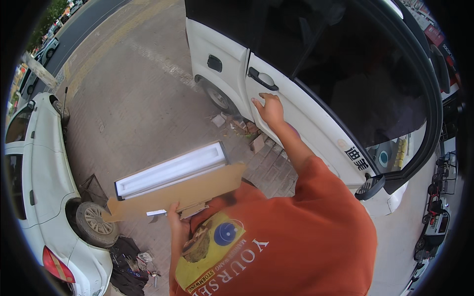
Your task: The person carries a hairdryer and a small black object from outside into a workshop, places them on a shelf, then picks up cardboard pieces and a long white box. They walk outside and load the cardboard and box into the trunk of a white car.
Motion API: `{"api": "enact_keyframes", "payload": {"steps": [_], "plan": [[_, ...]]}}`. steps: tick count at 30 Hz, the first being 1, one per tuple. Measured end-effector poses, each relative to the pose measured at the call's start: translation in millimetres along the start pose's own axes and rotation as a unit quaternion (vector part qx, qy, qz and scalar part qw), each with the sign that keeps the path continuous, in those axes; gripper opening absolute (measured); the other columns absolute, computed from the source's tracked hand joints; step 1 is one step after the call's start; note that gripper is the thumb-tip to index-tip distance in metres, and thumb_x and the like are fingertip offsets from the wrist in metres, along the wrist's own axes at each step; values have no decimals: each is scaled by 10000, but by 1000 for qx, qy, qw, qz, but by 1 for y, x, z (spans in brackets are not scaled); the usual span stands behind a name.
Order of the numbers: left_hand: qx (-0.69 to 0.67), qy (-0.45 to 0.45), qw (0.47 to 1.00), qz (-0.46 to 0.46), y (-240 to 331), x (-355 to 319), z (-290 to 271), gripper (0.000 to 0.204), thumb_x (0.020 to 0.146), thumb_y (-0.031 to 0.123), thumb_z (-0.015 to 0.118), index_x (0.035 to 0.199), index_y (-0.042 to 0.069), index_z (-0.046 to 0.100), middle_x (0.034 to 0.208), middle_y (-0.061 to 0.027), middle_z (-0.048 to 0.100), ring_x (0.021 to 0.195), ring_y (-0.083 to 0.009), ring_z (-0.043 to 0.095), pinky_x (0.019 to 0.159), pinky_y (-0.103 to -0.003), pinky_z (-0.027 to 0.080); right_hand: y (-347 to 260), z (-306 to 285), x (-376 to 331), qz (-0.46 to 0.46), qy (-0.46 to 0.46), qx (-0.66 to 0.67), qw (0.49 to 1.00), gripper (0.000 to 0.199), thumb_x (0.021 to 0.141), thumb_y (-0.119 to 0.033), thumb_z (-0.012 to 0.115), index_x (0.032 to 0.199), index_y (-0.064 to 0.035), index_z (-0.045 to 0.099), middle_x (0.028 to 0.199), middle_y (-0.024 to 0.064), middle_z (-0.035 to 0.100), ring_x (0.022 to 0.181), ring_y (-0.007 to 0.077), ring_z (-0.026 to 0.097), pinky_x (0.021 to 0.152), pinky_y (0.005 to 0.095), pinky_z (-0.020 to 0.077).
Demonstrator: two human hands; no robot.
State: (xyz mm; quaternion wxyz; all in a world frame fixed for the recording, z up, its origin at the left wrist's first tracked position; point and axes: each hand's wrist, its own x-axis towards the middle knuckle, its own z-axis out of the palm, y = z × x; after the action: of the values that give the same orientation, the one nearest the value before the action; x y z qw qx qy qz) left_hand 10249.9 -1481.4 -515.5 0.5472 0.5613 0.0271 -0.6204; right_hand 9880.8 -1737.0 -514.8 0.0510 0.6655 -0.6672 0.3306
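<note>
My left hand [177, 218] is closed around the near underside of a long, open cardboard box [185, 185]. White foam-like padding with a long hollow [170, 170] shows inside it, and a brown flap hangs over the near side. A small flat white strip [156, 213] sticks out beside my left fingers; its kind is unclear. My right arm reaches out to a white van [289, 109]. Just below its black and silver door handle [263, 79], my right hand [269, 107] has its fingers apart and holds nothing. Whether its fingertips touch the door cannot be told.
A white car [47, 172] stands at the left, with a loose-looking wheel [94, 224] by its side. Near it lies a dark cloth [126, 266] with small tools. Broken bricks [256, 143] lie on the paving beside the van. The van's side mirror [370, 187] juts out at right.
</note>
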Motion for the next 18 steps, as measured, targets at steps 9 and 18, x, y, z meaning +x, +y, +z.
{"api": "enact_keyframes", "payload": {"steps": [9, 18], "plan": [[-72, -3, 997, -11, 81, 86, 60, 376, 825, 200, 539, 1150, 30, 457, 1093, -123, 564, 998, -271, 580, 820, -432, 510, 85, 175, 105, 240, -194, -215, 926, 502, 797, -502, 581, 904, -13, 616, 876, 128, 649, 857, 277, 628, 743, 400, 484], [28, 53, 990, -131, 157, 179, 140, 290, 801, 226, 569, 1049, 86, 511, 958, -81, 585, 791, -198, 559, 601, -276, 478, 62, 158, 123, 273, -222, -232, 907, 514, 869, -511, 468, 846, -15, 601, 822, 196, 659, 781, 353, 649, 704, 446, 510]]}}
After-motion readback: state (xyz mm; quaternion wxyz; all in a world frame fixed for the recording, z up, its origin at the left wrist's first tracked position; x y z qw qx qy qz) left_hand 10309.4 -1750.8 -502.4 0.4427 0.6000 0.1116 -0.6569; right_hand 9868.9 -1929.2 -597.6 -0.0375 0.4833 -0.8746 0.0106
